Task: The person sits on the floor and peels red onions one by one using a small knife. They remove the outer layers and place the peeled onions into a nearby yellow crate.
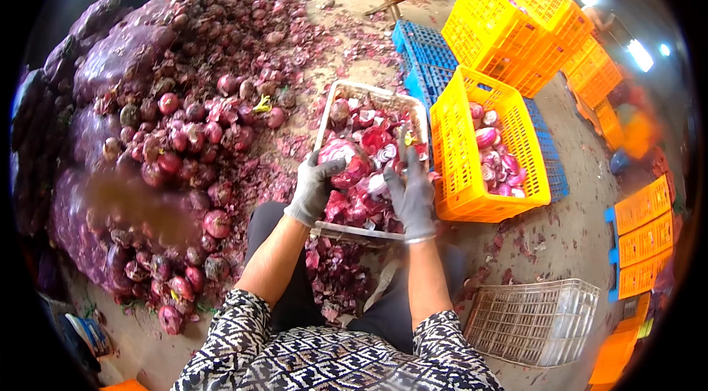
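Note:
My left hand [311, 187], in a grey glove, grips a large red onion [346, 163] over a white-rimmed crate [326, 114]. Loose onion skins [359, 206] and cut onion pieces [385, 153] fill the crate beneath it. My right hand [414, 192], also gloved, is over the crate's right side with its fingers pointing away from me. A narrow dark shape rises by those fingers, and I cannot make out whether it is a finger or a small blade. To the right, a yellow plastic crate [451, 170] contains peeled red onions [492, 153].
A large heap of unpeeled red onions [188, 136] and purple mesh sacks [119, 65] spread on the left. Blue pallets [426, 54] and stacked yellow crates [487, 26] stand ahead right. A wire-sided crate [531, 324] lies at lower right. Skins [337, 275] litter the floor between my legs.

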`<state>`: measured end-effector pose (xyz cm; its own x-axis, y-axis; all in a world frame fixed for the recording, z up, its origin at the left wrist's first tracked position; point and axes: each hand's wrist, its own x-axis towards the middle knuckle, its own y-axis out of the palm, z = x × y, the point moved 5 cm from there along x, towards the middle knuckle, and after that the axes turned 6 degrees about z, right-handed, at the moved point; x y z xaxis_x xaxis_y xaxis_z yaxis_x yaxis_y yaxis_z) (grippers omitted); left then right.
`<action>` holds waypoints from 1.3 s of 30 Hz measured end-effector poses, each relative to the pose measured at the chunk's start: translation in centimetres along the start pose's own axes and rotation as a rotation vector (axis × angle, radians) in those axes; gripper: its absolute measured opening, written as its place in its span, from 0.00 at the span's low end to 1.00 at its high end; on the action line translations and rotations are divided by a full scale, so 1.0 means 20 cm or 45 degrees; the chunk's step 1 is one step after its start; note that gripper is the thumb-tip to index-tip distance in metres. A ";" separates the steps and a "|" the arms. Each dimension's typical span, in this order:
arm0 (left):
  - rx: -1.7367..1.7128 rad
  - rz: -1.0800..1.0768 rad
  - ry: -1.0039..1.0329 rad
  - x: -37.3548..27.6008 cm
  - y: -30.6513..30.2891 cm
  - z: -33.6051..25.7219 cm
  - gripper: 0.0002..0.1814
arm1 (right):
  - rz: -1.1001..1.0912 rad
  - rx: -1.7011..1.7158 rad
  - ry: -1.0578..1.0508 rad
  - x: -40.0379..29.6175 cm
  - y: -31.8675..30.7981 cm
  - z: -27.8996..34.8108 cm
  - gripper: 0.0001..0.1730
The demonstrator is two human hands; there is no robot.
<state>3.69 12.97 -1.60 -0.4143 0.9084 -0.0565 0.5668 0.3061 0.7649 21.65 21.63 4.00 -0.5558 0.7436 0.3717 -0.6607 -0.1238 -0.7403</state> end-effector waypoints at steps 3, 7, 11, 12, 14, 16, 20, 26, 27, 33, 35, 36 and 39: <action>0.225 -0.142 0.042 0.01 0.00 0.00 0.27 | 0.100 0.087 -0.303 -0.07 0.01 0.12 0.36; 0.155 -0.092 0.087 0.00 0.04 0.01 0.26 | 0.367 -0.024 -0.172 -0.14 0.18 0.08 0.39; 0.288 -0.115 0.122 -0.01 0.01 0.02 0.28 | 0.329 0.215 -0.112 -0.13 0.26 0.01 0.39; 0.311 -0.138 0.125 -0.01 0.02 0.03 0.29 | 0.300 0.238 -0.075 -0.13 0.28 0.00 0.38; 0.436 -0.190 0.100 -0.02 0.05 0.05 0.30 | 0.249 0.317 -0.020 -0.14 0.29 -0.03 0.36; 0.505 -0.219 0.180 -0.02 0.04 0.07 0.30 | 0.254 0.582 0.034 -0.13 0.31 -0.04 0.31; 0.309 -0.083 0.112 -0.01 0.05 0.05 0.26 | 0.553 1.189 0.512 -0.13 0.24 -0.01 0.23; 0.000 0.249 0.114 -0.02 0.13 0.02 0.28 | 0.530 1.372 0.610 -0.11 0.24 -0.07 0.22; -0.030 0.328 0.071 -0.01 0.16 0.03 0.28 | 0.445 1.392 0.565 -0.10 0.35 -0.21 0.22; 0.070 0.512 0.216 -0.09 0.15 0.00 0.19 | 0.266 0.013 0.294 -0.12 0.37 -0.48 0.31; 0.081 0.484 0.231 -0.09 0.14 -0.04 0.19 | 0.227 0.015 0.311 -0.11 0.31 -0.43 0.36; 0.061 0.462 0.199 -0.09 0.13 -0.05 0.20 | 0.204 0.103 0.335 -0.09 0.22 -0.33 0.37; 0.097 0.275 0.097 -0.03 0.04 -0.02 0.27 | 0.237 0.402 0.049 -0.09 0.05 -0.03 0.38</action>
<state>4.01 12.61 -0.67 -0.3287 0.9319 0.1537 0.6989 0.1305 0.7032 22.36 20.54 2.15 -0.6657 0.7127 0.2212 -0.6765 -0.4514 -0.5818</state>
